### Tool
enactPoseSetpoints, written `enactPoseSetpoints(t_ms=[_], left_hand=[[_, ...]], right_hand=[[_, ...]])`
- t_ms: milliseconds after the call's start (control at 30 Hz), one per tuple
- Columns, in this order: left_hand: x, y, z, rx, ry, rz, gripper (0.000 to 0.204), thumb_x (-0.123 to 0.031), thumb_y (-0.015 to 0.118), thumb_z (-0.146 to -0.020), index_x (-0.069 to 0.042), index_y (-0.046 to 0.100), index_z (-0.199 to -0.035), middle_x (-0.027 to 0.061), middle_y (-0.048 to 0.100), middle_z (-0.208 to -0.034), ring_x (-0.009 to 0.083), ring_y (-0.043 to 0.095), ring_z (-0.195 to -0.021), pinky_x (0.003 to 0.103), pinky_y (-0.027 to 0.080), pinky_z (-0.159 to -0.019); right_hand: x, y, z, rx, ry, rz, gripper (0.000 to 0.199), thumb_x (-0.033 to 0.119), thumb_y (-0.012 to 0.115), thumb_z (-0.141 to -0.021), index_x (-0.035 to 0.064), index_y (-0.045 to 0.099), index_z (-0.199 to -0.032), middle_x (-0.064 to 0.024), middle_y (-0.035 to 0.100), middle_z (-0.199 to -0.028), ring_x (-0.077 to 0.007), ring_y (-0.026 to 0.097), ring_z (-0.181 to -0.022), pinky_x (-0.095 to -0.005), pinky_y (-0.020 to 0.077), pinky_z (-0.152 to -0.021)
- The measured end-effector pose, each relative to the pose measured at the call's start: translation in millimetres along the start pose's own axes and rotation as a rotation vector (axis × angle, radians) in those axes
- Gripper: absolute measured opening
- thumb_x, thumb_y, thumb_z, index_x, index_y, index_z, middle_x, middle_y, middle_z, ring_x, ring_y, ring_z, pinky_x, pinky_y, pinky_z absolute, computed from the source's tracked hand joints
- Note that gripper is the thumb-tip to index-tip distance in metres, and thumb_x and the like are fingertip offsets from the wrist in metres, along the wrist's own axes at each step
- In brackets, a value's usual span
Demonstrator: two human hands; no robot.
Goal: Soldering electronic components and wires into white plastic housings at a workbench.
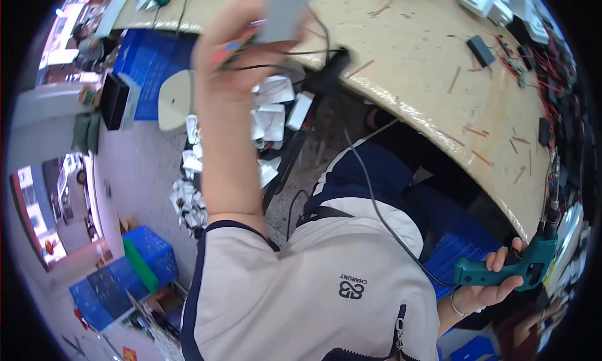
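Head view: I see the left hand (219,32) grasping a blurred grey rectangular box (285,16) at the tan, flat worktable's (426,66) edge; the right hand (495,279) grips a teal pistol-shaped tool (545,251) beside that table's corner.

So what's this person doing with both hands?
The person's left hand is up by the edge of the wooden-coloured table, holding a grey, flat-sided thing that is too blurred to name, with dark wires around it. The right hand has its fingers wrapped around a green gun-shaped tool with a thin metal nose. The tool and the grey thing are well apart. Thin brown scraps lie on the table, and white pieces are piled lower down.
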State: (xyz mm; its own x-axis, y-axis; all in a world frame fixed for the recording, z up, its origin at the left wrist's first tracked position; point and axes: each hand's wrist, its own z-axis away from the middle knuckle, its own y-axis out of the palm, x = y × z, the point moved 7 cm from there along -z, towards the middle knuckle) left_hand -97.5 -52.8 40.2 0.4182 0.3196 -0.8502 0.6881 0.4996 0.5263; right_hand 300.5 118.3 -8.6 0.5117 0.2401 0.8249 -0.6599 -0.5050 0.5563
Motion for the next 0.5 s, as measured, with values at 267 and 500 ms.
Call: enactPoseSetpoints(t_ms=[267,500], left_hand=[[-67.8,-153.6,158.4,-0.716,0.148,-0.801,0.046,-0.001,0.061,-0.067,0.0,0.043,-0.11,0.009,0.056,-0.093,0.0122,0.056,-0.079,0.022,0.045,-0.068],[-7.5,-201.5,206.0,-0.801,-0.19,-1.101,0.054,-0.015,0.069,-0.062,-0.003,0.047,-0.111,0.0103,0.052,-0.099,0.0145,0.054,-0.079,0.025,0.045,-0.064]], right_hand=[[-16.1,7.1,-15.6,0.089,0.056,0.012,0.064,0.029,0.06,-0.08,-0.0056,0.028,-0.122,-0.017,0.041,-0.118,-0.0113,0.04,-0.064,-0.0207,0.0371,-0.055],[-26.3,17.0,-27.3,0.142,0.096,0.025,0.063,0.029,0.059,-0.08,-0.0052,0.027,-0.123,-0.0185,0.042,-0.118,-0.0121,0.042,-0.065,-0.0204,0.0397,-0.057]])
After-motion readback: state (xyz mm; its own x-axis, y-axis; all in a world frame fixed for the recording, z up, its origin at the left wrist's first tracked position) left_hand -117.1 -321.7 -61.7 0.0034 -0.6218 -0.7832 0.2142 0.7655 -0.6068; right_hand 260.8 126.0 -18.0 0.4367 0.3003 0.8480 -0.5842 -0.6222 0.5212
